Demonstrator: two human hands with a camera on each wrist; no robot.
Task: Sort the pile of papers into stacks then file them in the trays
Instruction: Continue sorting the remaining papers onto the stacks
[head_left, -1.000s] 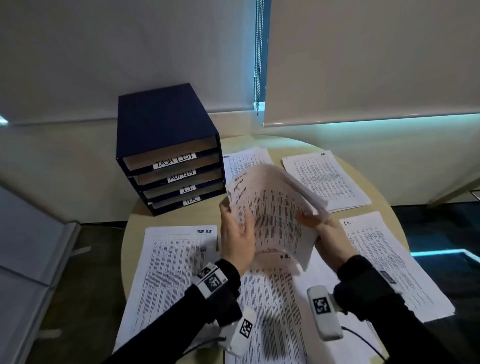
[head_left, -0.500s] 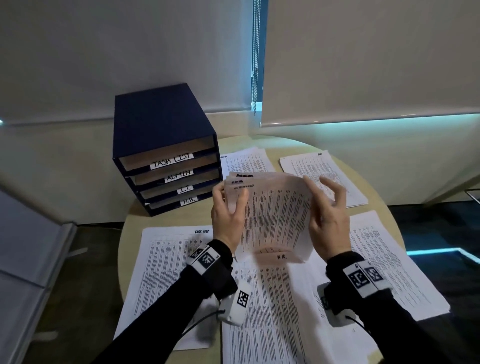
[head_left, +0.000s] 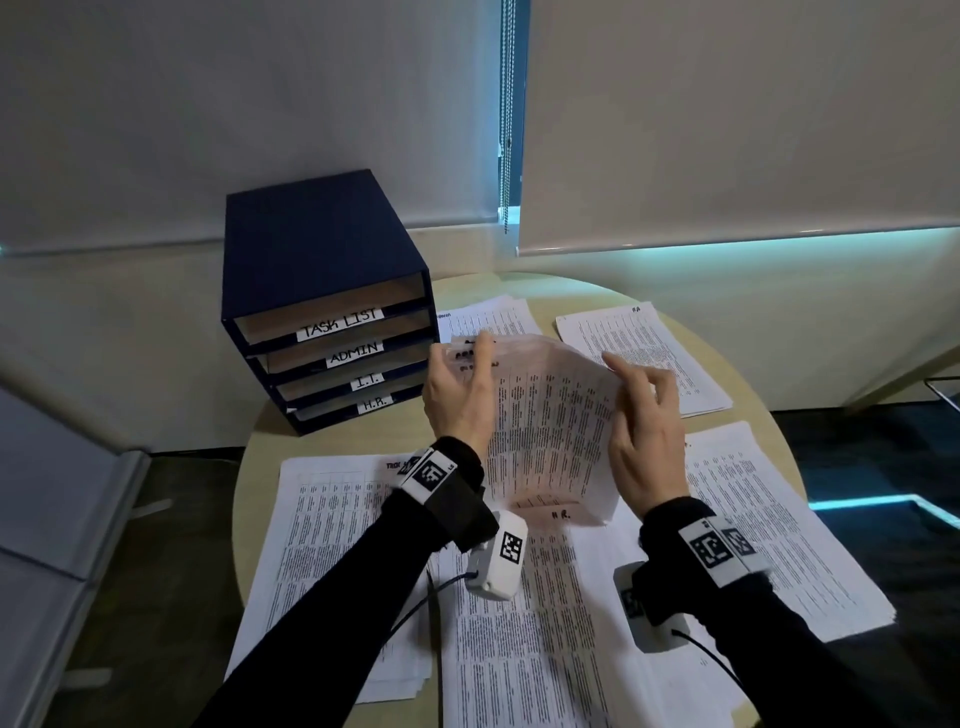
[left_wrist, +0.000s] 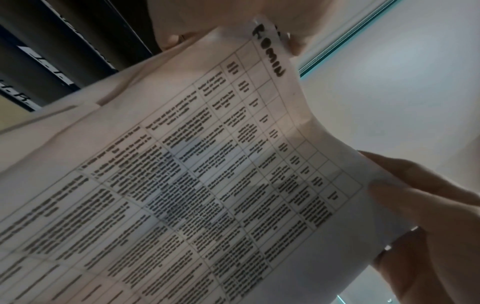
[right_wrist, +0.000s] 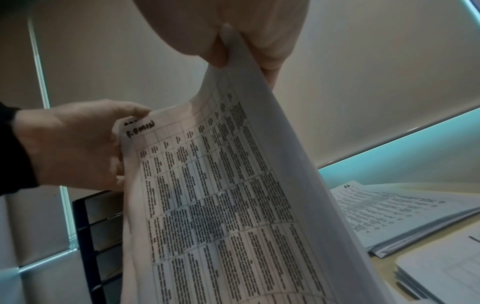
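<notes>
I hold a bundle of printed sheets (head_left: 550, 431) upright above the table's middle. My left hand (head_left: 467, 358) grips its top left corner, thumb in front. My right hand (head_left: 634, 379) pinches the top right edge. In the left wrist view the front sheet (left_wrist: 207, 174) reads "ADMIN" by hand at its corner, and in the right wrist view my right fingers (right_wrist: 233, 45) pinch that sheet (right_wrist: 221, 195). The navy tray unit (head_left: 322, 260) stands at the back left, its slots labelled TASK LIST, ADMIN, I.T. and H.R.
Sorted stacks lie on the round table (head_left: 260, 467): a task list stack (head_left: 332, 545) at the left, an H.R. stack (head_left: 519, 649) in front, a stack (head_left: 769, 525) at the right, and two stacks behind (head_left: 488, 322), (head_left: 644, 353). Wall and blinds stand behind.
The curled-over front sheet has been laid flat on the bundle. My right hand moved from under it up to the top right edge. The bundle rose slightly.
</notes>
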